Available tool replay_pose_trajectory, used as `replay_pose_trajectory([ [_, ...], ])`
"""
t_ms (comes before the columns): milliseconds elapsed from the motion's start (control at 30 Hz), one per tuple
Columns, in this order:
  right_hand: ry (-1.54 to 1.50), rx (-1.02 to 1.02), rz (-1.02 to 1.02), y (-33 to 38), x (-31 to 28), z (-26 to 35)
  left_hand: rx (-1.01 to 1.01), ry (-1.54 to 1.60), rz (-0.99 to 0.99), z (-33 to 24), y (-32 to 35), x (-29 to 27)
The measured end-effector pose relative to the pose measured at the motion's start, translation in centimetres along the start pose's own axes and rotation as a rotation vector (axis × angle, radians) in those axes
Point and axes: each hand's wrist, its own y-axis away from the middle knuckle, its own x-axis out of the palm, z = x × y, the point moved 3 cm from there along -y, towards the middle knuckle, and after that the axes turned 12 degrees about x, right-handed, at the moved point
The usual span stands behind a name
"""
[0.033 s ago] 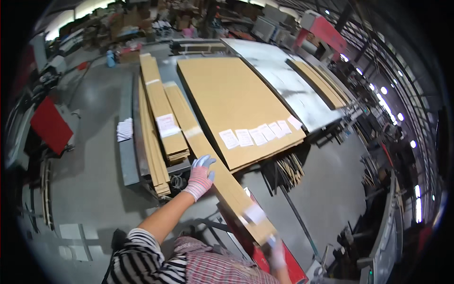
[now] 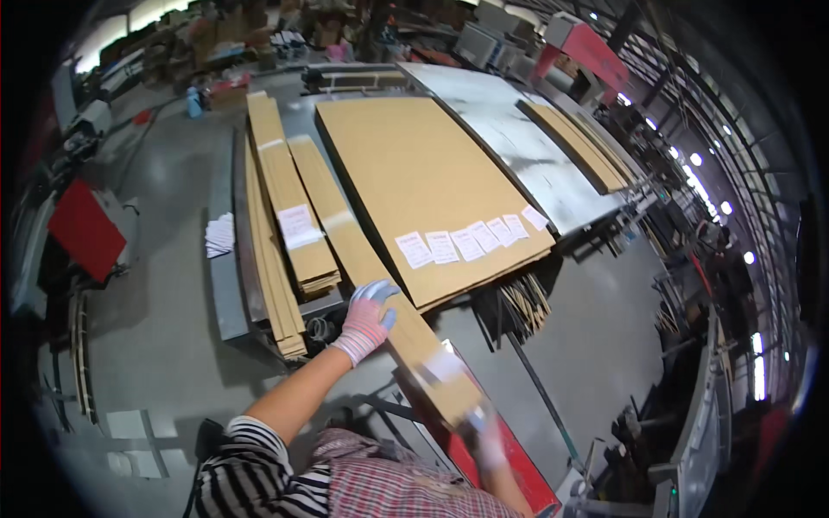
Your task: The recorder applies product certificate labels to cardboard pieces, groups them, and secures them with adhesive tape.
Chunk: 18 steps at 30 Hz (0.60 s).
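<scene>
A long stack of narrow cardboard strips (image 2: 345, 231) runs slantwise from the far left to the near right in front of me. My left hand (image 2: 367, 324), in a pink striped glove with blue-grey fingers, lies across the top of it with fingers and thumb apart. At the near end of the strips is my right hand (image 2: 488, 439), also gloved and touching that end. Motion smears its fingers, so their grip is unclear. A blurred white paper (image 2: 442, 366) lies on the strips near that end.
To the right is a stack of large cardboard sheets (image 2: 414, 181) with several printed slips on it. More strip bundles (image 2: 289, 194) lie to the left, beside a grey table edge holding papers (image 2: 219, 235). A red surface (image 2: 522, 479) is below my right hand. Farther right stands a metal table (image 2: 492, 129).
The cardboard strips have slid a little away from me and to the left, and my right hand has moved with their near end. My left hand stays on top. The view shifts slightly.
</scene>
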Motion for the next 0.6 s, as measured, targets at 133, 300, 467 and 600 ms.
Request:
replay_pose_trajectory([
  [133, 0.378, -0.032, 0.153, -10.9, 14.9, 5.5, 0.215, -0.183, 0.467, 1.6, -3.9, 2.3],
  [300, 0.947, -0.342, -0.301, -17.4, 4.5, 6.5, -0.088, -0.806, 0.714, 15.4, -3.9, 3.8],
  [467, 1.378, 0.254, -0.299, -13.9, -17.4, 0.7, -0.075, -0.708, 0.582, 17.4, -7.2, 5.4],
  [600, 1.424, 0.327, -0.267, -14.7, -20.8, 0.6, -0.027, -0.515, 0.205, 13.6, -10.1, 6.4],
])
